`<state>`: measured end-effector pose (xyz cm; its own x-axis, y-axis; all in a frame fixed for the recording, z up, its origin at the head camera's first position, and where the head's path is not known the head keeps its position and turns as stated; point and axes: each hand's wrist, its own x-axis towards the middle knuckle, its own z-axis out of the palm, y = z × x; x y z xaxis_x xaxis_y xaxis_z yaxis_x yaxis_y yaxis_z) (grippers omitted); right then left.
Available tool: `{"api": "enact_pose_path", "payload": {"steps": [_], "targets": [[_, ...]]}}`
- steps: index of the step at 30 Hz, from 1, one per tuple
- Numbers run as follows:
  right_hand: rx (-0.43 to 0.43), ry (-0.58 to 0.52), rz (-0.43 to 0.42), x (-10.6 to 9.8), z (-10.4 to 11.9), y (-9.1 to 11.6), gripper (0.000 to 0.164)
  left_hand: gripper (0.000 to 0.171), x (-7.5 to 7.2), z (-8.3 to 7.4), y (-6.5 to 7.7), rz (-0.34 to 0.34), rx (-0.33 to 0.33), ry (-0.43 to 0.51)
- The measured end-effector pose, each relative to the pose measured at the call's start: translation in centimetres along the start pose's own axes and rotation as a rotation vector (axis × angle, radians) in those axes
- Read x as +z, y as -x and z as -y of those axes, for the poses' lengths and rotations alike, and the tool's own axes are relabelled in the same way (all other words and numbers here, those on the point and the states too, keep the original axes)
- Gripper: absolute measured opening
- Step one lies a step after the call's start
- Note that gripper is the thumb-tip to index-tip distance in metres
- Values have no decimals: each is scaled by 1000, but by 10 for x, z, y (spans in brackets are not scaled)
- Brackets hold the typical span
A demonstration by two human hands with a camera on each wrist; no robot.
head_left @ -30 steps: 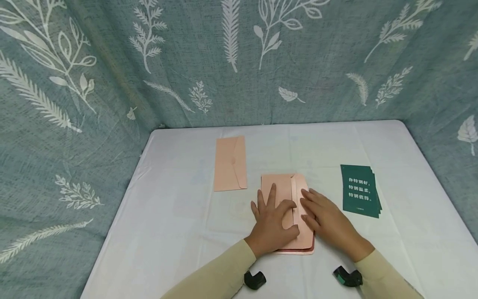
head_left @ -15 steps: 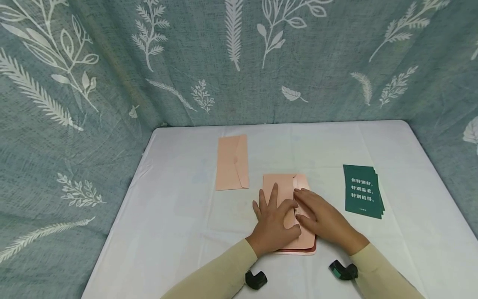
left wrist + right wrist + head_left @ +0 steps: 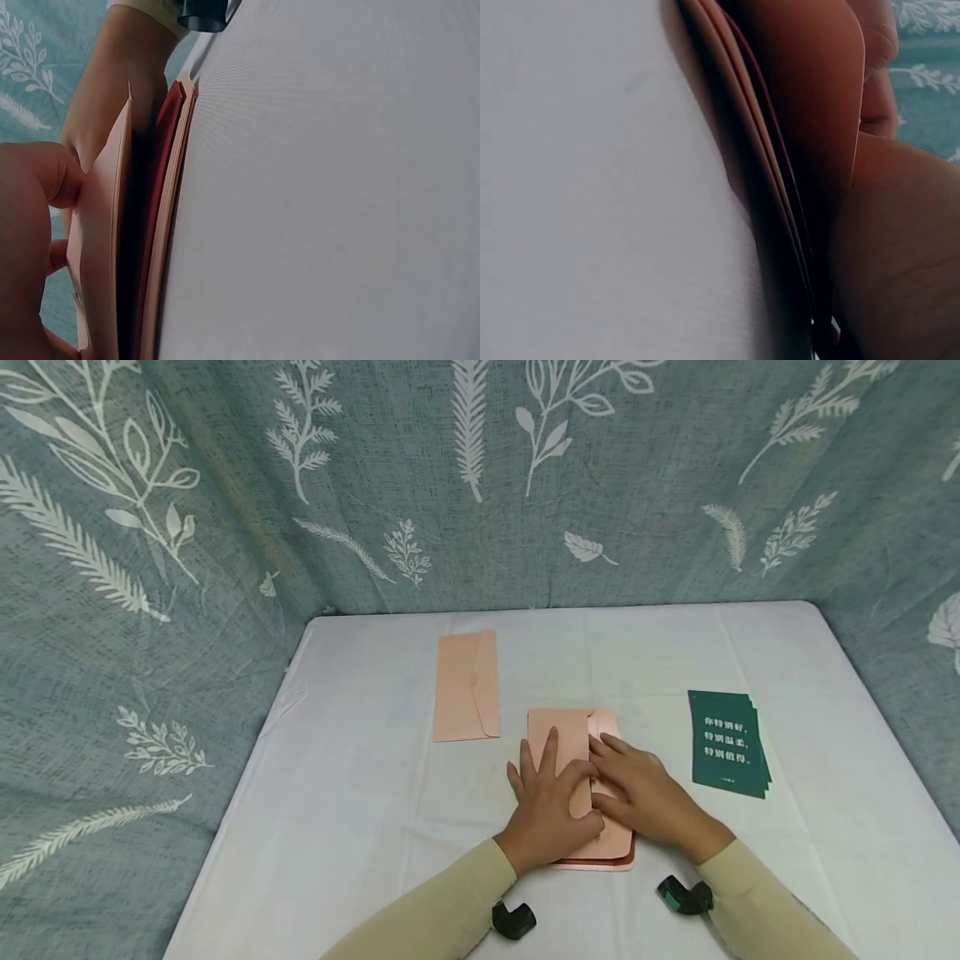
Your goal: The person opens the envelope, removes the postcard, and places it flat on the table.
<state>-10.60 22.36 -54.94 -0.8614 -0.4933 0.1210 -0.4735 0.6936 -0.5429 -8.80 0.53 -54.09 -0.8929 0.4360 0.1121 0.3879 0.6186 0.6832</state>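
Observation:
In the head view, a pink envelope [image 3: 558,735] lies upright on a small stack, with a dark red edge [image 3: 600,864] showing beneath it. My left hand [image 3: 547,814] rests on the envelope's left part, fingers spread and thumb and index finger bent toward the middle. My right hand [image 3: 648,793] lies over the flap side, its fingertips touching near the long lengthwise edge. Both wrist views show the top envelope [image 3: 101,217] lifted a little from the layers below. The right fingertips' exact contact is partly hidden.
Another pink envelope [image 3: 467,685] lies at the back left of the white table [image 3: 360,827]. Several green cards [image 3: 727,743] with white printed characters are stacked at the right. A patterned curtain [image 3: 420,485] hangs behind the table.
My right hand has moved left, from the envelope's outer right side onto the lengthwise edge near the middle. The left hand stays in place on the envelope.

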Motion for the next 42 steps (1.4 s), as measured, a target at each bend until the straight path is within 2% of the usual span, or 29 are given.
{"api": "enact_pose_path", "payload": {"steps": [5,28,35,42], "targets": [[-3,25,25,-2,1,-4,51,46,-1,0,0,8,-10,-1],[5,71,51,-8,4,-5,52,48,-5,-4,-1,38,-39,26],[-5,67,31,-8,3,-4,57,50,-5,-5,-1,45,-55,33],[16,58,59,-12,5,-1,62,55,-5,-4,-1,38,-68,34]]}}
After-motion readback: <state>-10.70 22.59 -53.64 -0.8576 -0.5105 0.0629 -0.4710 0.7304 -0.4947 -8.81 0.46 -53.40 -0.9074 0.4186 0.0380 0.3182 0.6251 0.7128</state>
